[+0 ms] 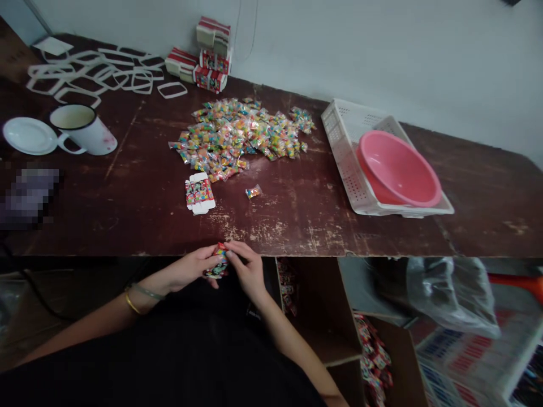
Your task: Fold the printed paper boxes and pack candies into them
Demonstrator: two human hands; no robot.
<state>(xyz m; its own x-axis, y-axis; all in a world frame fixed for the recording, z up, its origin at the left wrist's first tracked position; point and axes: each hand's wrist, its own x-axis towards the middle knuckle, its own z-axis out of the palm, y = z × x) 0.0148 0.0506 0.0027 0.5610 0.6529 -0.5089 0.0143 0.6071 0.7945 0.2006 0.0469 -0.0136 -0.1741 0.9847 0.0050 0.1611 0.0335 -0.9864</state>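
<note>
Between both hands, just in front of the table edge, is a small printed candy box (pixel 217 265), colourful with red at its top. My left hand (pixel 199 265) grips it from the left, and my right hand (pixel 245 264) pinches its upper right side with thumb and fingers. Fingers cover part of the box. On the table ahead lies a flattened candy box (pixel 199 193) with white flaps. To its right is a single wrapped candy packet (pixel 253 191). Behind them spreads a heap of wrapped candy packets (pixel 241 135).
Stacked flat cartons (pixel 210 79) stand by the wall, left of them many white paper bands (pixel 102 70). An enamel mug (pixel 91 133) and lid (pixel 29 135) are at left. A white basket (pixel 345 152) holds a pink basin (pixel 401 169). Below the edge, cardboard boxes (pixel 322 305) contain filled packs.
</note>
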